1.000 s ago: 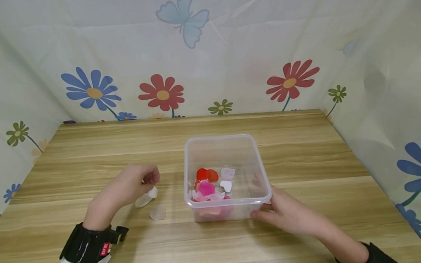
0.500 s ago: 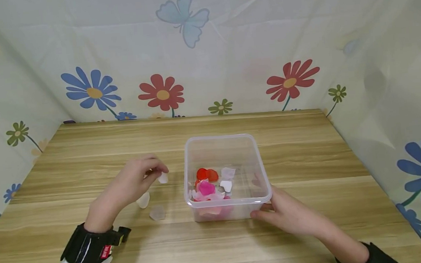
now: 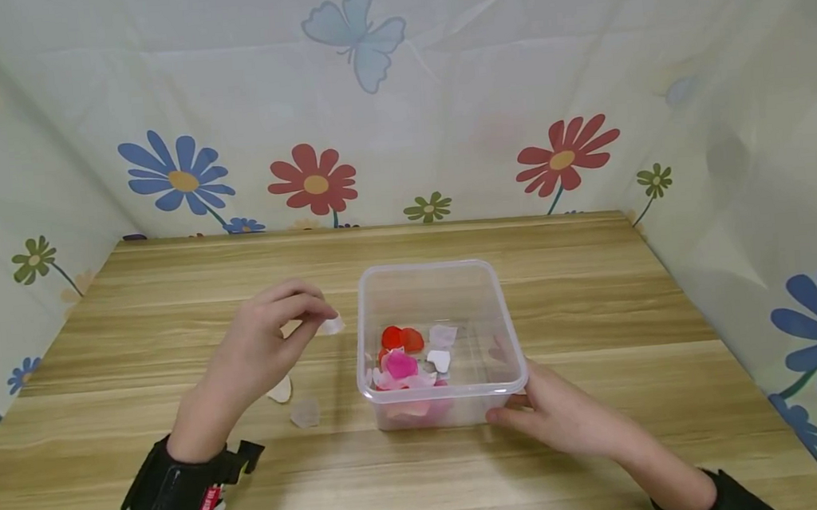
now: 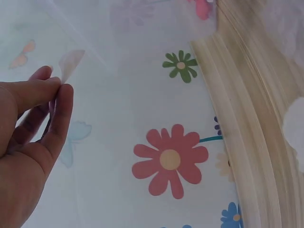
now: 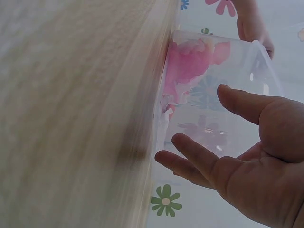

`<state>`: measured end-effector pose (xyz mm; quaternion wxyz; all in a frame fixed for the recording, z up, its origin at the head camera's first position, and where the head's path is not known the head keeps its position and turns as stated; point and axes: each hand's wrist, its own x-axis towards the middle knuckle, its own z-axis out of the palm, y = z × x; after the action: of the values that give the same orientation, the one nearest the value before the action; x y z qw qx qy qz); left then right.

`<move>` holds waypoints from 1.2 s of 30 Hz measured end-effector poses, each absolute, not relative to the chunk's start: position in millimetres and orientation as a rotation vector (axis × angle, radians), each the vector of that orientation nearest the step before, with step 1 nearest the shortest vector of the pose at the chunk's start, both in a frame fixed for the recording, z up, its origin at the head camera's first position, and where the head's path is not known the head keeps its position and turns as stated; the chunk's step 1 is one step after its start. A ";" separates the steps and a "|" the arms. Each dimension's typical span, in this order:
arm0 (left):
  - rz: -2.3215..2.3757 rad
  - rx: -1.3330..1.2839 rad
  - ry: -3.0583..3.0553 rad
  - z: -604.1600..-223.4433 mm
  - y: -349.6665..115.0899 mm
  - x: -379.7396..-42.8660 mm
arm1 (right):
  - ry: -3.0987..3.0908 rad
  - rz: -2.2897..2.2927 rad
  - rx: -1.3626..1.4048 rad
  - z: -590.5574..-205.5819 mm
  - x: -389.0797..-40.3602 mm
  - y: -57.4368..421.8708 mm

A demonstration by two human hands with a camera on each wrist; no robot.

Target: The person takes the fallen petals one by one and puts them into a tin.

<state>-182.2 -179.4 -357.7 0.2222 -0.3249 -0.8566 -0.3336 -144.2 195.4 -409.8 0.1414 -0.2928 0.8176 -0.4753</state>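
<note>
In the head view my left hand (image 3: 264, 338) pinches a white petal (image 3: 332, 325) between thumb and fingertips, raised left of a clear plastic box (image 3: 434, 393). The left wrist view shows that thin, pale petal (image 4: 70, 64) standing up from the fingertips. My right hand (image 3: 561, 415) is at the box's near right corner, its thumb by the near wall. Seen from the right wrist, its fingers (image 5: 194, 154) are spread and relaxed against the box. Inside lie pink petals (image 3: 400, 364), red petals (image 3: 402, 338) and white petals (image 3: 440, 360).
A white petal (image 3: 280, 389) and a fainter, translucent petal (image 3: 305, 413) lie on the wooden table (image 3: 570, 290), left of the box. A flower-printed curtain (image 3: 440, 108) stands behind the table and along both sides.
My left hand has lifted a white petal off the table and moved it up and right toward the box. The right hand and the box have stayed put.
</note>
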 end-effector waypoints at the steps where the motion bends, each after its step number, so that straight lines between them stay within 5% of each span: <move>1: -0.929 -0.910 -2.343 -355.9 -176.8 -180.7 | 2.360 -1.371 -0.846 -409.7 -144.3 195.3; 18: -1.083 -1.159 -2.263 -346.2 -137.2 -175.6 | 2.316 -1.414 -0.869 -411.1 -144.2 196.3; 36: -1.133 -1.129 -2.287 -348.9 -141.4 -177.7 | 2.332 -1.392 -0.870 -409.2 -144.1 196.0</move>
<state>-177.7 -141.4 -348.9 0.1743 -0.3984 -0.8069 -0.3998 -144.1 196.0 -409.2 0.1445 -0.3020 0.8092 -0.4829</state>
